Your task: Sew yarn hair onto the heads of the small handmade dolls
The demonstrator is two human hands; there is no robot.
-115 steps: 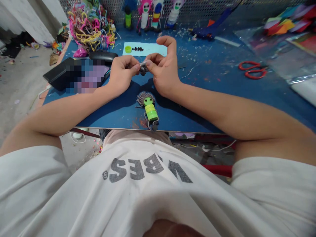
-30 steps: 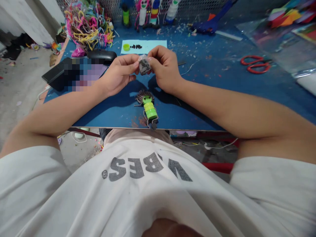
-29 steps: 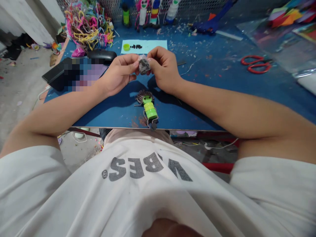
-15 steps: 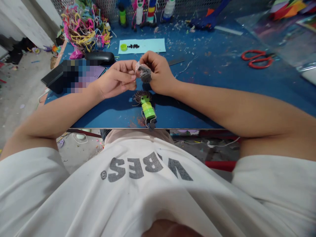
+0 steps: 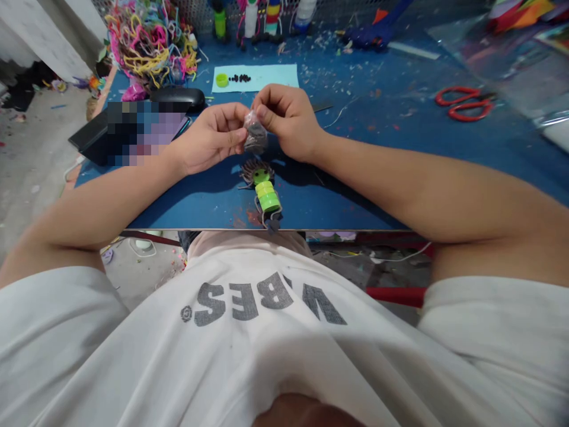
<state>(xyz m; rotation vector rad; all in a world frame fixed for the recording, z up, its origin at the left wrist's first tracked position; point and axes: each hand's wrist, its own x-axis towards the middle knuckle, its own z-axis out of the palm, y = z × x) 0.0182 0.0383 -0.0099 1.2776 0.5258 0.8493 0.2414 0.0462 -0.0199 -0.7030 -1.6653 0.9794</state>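
Note:
A small clear plastic bag (image 5: 255,135) with dark contents hangs between my hands above the blue table. My left hand (image 5: 212,137) pinches its left edge between thumb and fingers. At its top right, my right hand (image 5: 288,121) grips the bag with thumb and curled fingers. Just below lies a small doll (image 5: 267,196) with a green face, brown yarn hair, yellow and green bottle-cap body, string limbs and dark feet, close to the table's front edge. What exactly fills the bag is too small to tell.
Behind my hands, a light blue card (image 5: 275,77) carries a green cap (image 5: 221,80) and several black beads (image 5: 240,78). Tangled colourful yarn (image 5: 153,47) and a black case (image 5: 178,98) are at left. Red-handled scissors (image 5: 464,104) and a blue glue gun (image 5: 368,35) lie at right.
The bag has turned and hangs lower, more upright between my hands. My right thumb now shows pressed on its top. The doll stays in place.

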